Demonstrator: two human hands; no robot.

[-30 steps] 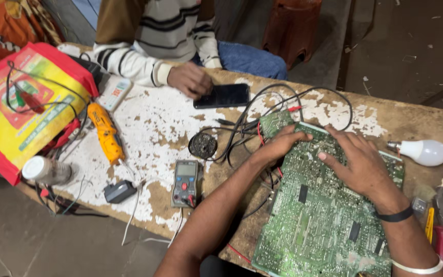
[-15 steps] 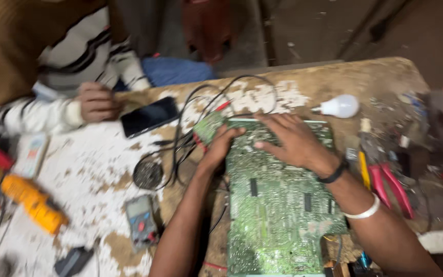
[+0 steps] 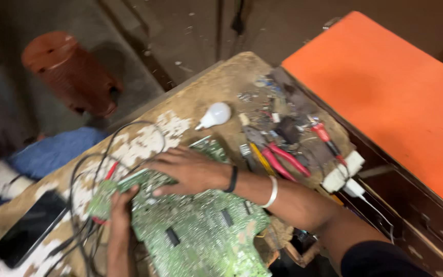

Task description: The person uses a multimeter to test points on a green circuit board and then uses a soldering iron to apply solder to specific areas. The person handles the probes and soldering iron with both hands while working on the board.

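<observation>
While flat: hands [image 3: 190, 169] on board [image 3: 201, 231].

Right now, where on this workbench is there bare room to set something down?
The far corner of the workbench, beyond the white bulb, is mostly bare, as is the orange surface. It is crowded by the pliers, and the circuit board under the left hand and right hand fills the near side, beside tangled wires.

One green circuit board [image 3: 196, 231], one white bulb [image 3: 215, 115], one red-handled pliers [image 3: 282, 158], one black phone [image 3: 24, 231], two hands.
</observation>
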